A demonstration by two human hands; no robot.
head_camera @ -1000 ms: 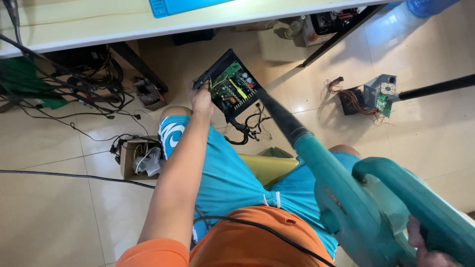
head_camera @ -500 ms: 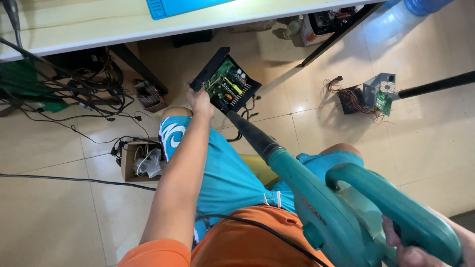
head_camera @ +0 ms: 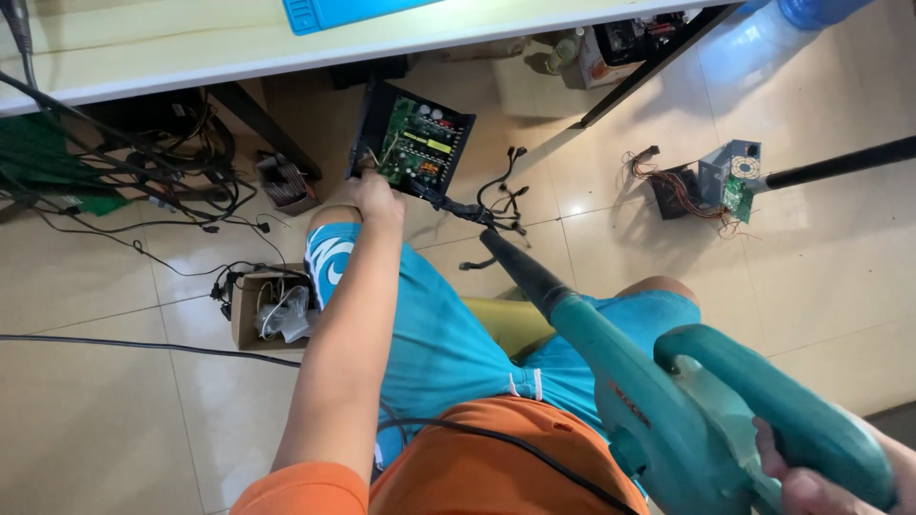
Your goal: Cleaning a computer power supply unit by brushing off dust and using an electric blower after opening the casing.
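**Holding the open power supply up to the blower**

My left hand (head_camera: 374,198) is gripping the near-left edge of the open power supply box (head_camera: 412,143), held over my knee, below the worktop (head_camera: 172,48). My right hand (head_camera: 811,482) is closing around the teal blower (head_camera: 668,401) handle, nozzle pointing at it. The box looks stiff, sharp-edged and fairly heavy; its circuit board seems fragile, so I'm holding the metal rim.

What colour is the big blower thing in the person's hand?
The blower is teal green with a black nozzle, gripped by the right hand. The head view shows it best.
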